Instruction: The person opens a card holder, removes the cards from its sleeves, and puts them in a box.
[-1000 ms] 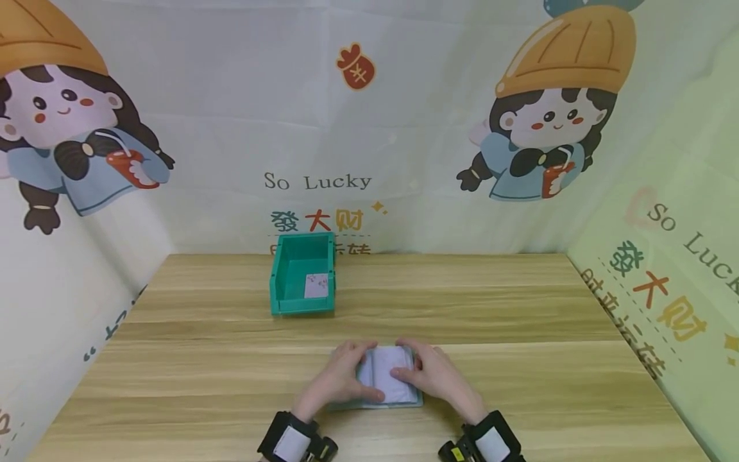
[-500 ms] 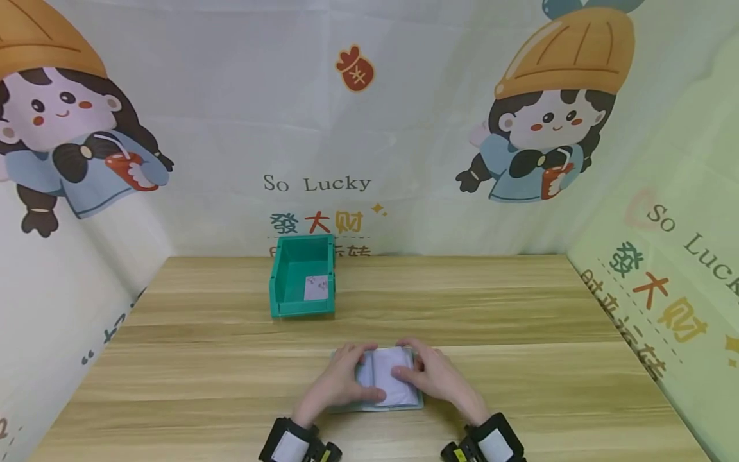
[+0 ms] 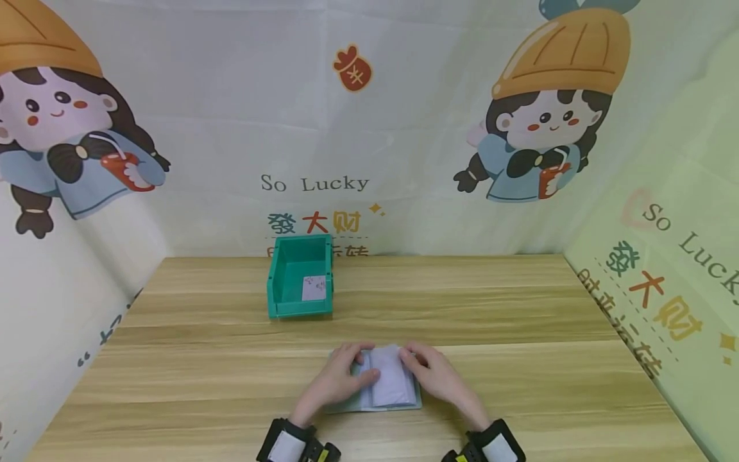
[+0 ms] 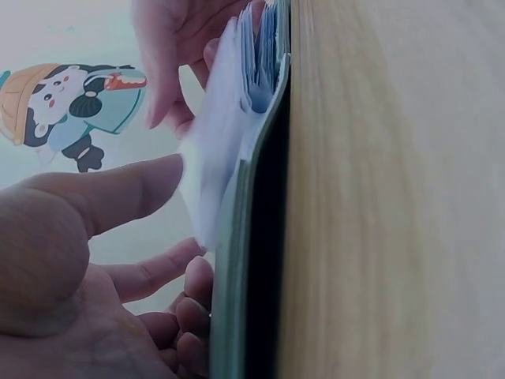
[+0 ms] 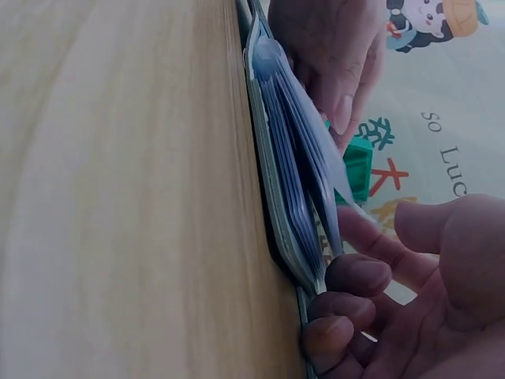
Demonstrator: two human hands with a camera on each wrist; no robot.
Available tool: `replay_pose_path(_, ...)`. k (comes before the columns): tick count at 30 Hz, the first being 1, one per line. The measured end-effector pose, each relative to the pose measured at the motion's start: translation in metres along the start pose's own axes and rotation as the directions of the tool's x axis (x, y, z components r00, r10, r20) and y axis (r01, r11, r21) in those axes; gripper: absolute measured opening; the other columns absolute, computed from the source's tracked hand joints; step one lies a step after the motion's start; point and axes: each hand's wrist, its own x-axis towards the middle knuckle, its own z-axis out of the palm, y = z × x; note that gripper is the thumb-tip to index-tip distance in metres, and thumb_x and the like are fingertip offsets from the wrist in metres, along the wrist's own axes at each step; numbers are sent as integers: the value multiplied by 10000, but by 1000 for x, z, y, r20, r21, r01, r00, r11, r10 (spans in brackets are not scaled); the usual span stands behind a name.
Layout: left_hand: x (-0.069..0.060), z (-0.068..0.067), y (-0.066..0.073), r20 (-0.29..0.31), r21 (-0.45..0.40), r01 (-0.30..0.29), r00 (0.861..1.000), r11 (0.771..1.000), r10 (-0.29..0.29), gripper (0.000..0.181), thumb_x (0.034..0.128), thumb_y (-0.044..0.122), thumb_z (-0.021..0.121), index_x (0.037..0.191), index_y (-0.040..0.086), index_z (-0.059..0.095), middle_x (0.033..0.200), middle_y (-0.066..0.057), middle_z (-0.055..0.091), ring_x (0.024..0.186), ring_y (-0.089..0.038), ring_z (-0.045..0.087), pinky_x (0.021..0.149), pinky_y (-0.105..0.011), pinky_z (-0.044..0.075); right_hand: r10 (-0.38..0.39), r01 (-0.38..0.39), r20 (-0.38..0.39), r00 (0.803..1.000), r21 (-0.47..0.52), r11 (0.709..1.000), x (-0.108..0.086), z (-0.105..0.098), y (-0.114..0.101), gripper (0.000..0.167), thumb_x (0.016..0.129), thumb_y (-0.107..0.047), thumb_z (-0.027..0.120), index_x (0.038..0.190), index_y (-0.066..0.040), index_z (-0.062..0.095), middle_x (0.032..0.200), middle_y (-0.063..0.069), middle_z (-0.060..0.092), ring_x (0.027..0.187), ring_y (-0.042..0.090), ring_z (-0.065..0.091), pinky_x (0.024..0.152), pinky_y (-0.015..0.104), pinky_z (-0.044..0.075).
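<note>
The open booklet (image 3: pixel 392 382) lies on the surface (image 3: pixel 531 321) between both hands. The left hand (image 3: pixel 337 375) has thumb and fingers apart; the right hand (image 3: pixel 435 373) bends its fingers at the page edge, pinch indeterminable. The green bin (image 3: pixel 300 310) sits beyond the left hand.

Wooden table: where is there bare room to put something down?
Bare: the table left of the green plastic bin; right of bin and right hand, out to the printed backdrop. Crowded: front middle, where left hand and right hand flank the open booklet.
</note>
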Motion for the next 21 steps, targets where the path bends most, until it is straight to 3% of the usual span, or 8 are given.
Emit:
replay_pose_path(4,1,1,0,-12,-29,14,1000,999,-14,473,952,312,673,1313,19,587,984,-61,519,1018,-239,451,826,-364,366,-47,46,49,998,16,999,0,-1,2,346,1072,-281,466,973,-26,680,972,114,667,845,78,530,738,224,426)
replay_pose_path(10,5,4,-1,-42,-47,21,999,999,-23,485,975,383,636,1284,12,597,936,-47,517,959,-210,452,766,-306,343,-127,131,122,984,-33,991,-5,-4,4,321,1068,-224,469,1220,-32,676,1230,164,687,1072,221,637,873,284,496)
replay_pose_path(13,7,4,0,-50,-97,44,998,994,-49,487,980,404,624,1264,9,603,892,-41,516,861,-177,458,693,-257,341,-141,149,137,980,-51,988,-7,-5,5,337,1061,-219,483,1278,-28,656,1267,178,677,1153,315,636,926,325,505)
replay_pose_path(15,8,4,0,-53,-134,58,996,989,-65,482,985,410,614,1245,4,606,865,-39,518,796,-159,460,645,-239,342,-144,153,142,979,-51,987,-7,-5,5,337,1054,-219,499,1288,-31,651,1262,172,678,1150,299,632,921,310,499)
replay_pose_path(18,9,4,1,-60,-175,84,994,981,-96,464,992,427,597,1197,11,609,837,-29,525,721,-142,466,593,-225,347,-143,150,149,978,-32,988,-6,-4,6,328,1032,-217,549,1285,-37,654,1069,109,687,961,155,608,794,234,460)
replay_pose_path(21,9,5,1,-89,-192,107,988,976,-126,438,984,451,600,1119,35,625,817,-19,535,706,-134,472,586,-223,351,-130,132,138,982,-8,991,-4,-2,6,321,997,-236,618,1246,-41,671,794,-8,532,727,33,452,649,193,351)
